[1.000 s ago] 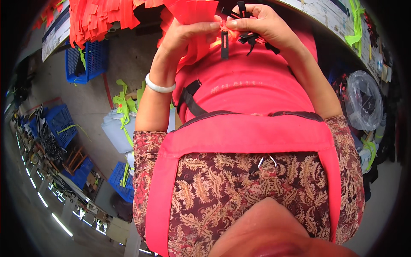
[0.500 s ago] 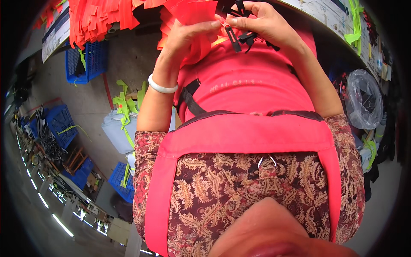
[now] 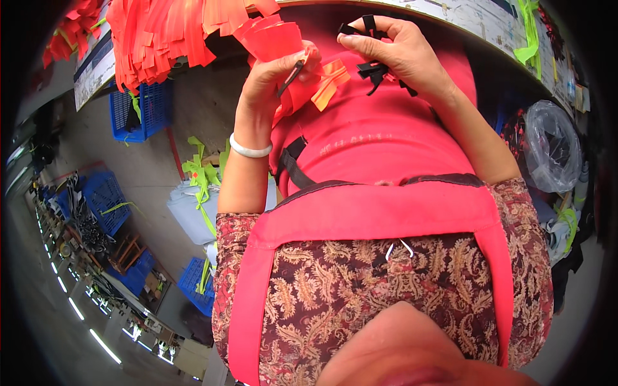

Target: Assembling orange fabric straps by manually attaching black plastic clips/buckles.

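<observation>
My left hand [image 3: 273,76] pinches red-orange fabric strips [image 3: 275,40] near the far edge of my lap. One narrow black strip [image 3: 291,78] lies across its thumb, and a lighter orange strip end [image 3: 329,85] sticks out to the right of its fingers. To the right, apart from it, my right hand [image 3: 402,55] is closed round several short black strips [image 3: 373,72], whose ends poke out between thumb and fingers and below the palm. A pink apron [image 3: 380,122] spreads under both hands. The fingertips of my left hand are partly hidden by fabric.
A thick bunch of red-orange strips [image 3: 164,38] hangs over the table edge [image 3: 93,80] at far left. Right of it runs a worktable [image 3: 476,26] with yellow-green strips [image 3: 529,38]. Blue crates [image 3: 151,112] stand on the floor at left; a clear plastic bag [image 3: 550,148] sits at right.
My hands were together and have moved apart. The left hand has drawn left and down with a black strip at its thumb; the right keeps the other black strips.
</observation>
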Available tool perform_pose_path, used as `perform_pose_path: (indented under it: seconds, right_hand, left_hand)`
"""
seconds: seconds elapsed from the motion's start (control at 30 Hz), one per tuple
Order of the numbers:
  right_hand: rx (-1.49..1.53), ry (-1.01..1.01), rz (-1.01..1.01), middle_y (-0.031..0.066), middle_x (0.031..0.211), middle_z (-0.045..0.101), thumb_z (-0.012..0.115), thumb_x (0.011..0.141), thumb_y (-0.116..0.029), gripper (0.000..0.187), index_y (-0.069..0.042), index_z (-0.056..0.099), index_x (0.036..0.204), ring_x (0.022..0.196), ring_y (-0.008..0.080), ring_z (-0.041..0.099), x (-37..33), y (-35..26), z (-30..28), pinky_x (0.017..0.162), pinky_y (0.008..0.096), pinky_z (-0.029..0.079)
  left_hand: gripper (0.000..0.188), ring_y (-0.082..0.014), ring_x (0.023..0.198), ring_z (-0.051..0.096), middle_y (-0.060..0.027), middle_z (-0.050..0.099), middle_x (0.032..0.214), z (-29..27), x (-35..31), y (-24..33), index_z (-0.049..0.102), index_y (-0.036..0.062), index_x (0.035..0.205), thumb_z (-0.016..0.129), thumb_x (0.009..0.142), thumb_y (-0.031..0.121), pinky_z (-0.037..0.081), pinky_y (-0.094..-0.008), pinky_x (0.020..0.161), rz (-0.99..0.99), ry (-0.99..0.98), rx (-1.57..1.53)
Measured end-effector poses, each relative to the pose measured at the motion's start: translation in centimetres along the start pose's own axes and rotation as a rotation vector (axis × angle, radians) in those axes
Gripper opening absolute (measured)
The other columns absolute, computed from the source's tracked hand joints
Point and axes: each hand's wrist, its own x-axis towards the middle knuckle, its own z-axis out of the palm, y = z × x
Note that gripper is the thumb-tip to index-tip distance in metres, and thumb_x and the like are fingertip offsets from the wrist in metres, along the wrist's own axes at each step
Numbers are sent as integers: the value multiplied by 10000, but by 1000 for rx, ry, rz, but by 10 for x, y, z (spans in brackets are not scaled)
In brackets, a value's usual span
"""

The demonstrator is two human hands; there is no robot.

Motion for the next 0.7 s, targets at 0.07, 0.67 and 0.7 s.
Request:
perform_pose_path:
  seconds: [0.07, 0.67, 0.7]
  right_hand:
    - [24, -53, -29, -56, 734, 545, 684, 872, -228, 272, -7, 645, 1026, 655, -7, 502, -1, -6, 2, 588, 146, 441]
    - [243, -215, -63, 70, 861, 684, 705, 847, -173, 256, 32, 639, 986, 775, 103, 655, 6, -5, 14, 724, 218, 524]
    - [245, -214, -62, 70, 861, 684, 705, 847, -173, 256, 32, 639, 986, 775, 103, 655, 6, -6, 15, 724, 218, 524]
  left_hand:
    - [265, -136, 746, 539, -62, 604, 912, -3, -2, -6, 572, -35, 1049, 626, 858, 141, 446, -260, 671, 26, -28, -111]
    - [346, -142, 730, 499, -72, 586, 894, -4, -5, -17, 590, -53, 1121, 582, 871, 187, 399, -273, 652, -38, -136, -430]
    - [344, -144, 723, 506, -77, 589, 886, -4, -6, -18, 590, -54, 1120, 578, 872, 184, 409, -277, 650, -35, -118, -431]
